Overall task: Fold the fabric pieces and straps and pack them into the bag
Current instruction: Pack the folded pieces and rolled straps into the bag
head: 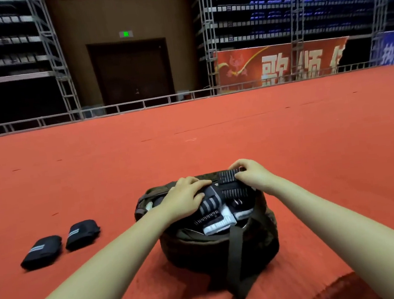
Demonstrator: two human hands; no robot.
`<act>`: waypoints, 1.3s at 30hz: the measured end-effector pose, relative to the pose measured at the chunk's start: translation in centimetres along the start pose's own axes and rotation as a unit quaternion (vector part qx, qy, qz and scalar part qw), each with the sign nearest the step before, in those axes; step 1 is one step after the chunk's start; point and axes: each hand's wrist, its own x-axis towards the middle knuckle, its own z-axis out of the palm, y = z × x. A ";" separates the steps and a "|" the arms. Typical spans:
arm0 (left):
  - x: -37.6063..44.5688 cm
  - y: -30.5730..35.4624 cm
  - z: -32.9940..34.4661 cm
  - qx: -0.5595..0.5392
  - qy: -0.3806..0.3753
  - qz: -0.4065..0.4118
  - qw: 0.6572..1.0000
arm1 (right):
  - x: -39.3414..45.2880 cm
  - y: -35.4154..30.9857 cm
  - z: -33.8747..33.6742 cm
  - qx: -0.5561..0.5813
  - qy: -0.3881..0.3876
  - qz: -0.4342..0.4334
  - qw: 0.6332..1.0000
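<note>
the bag [217, 248] sits on the red carpet [214, 135] in the near middle of the scene, a soft, rounded dark olive cloth sack with its mouth open upward. a wide webbing strap [235, 255] of the same olive colour hangs down its near side in a loop. inside lie folded fabric pieces [219, 216], black with white and grey bands and rows of fine white stitching, packed close together and filling the opening to the rim.

the left hand [184, 198] lies over the left part of the contents, fingers spread and bent down onto the black cloth, pressing it. the right hand [250, 171] is at the far rim, its fingers and thumb pinching a black striped strap [230, 182] that lies across the top of the pile.

to the left of the bag, well apart from it, two rolled black fabric bundles [59, 242] lie side by side on the carpet, each a short soft roll with a grey striped patch on top.

far behind, a low metal rail [137, 104] edges the carpet, with scaffold frames, a dark door [131, 70] and a red banner [279, 63] beyond it.
</note>
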 end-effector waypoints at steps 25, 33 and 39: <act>-8.8 -9.3 -6.8 -0.089 0.244 -0.157 0.953 | -4.6 -12.3 9.7 0.138 0.061 -0.163 0.975; -19.9 -22.7 -5.1 -0.173 0.169 -0.420 0.875 | -4.0 -18.8 27.0 0.131 -0.120 -0.123 0.976; -23.4 -31.4 -2.9 -0.185 0.142 -0.496 0.836 | 1.5 -17.7 37.1 0.071 -0.111 0.011 0.991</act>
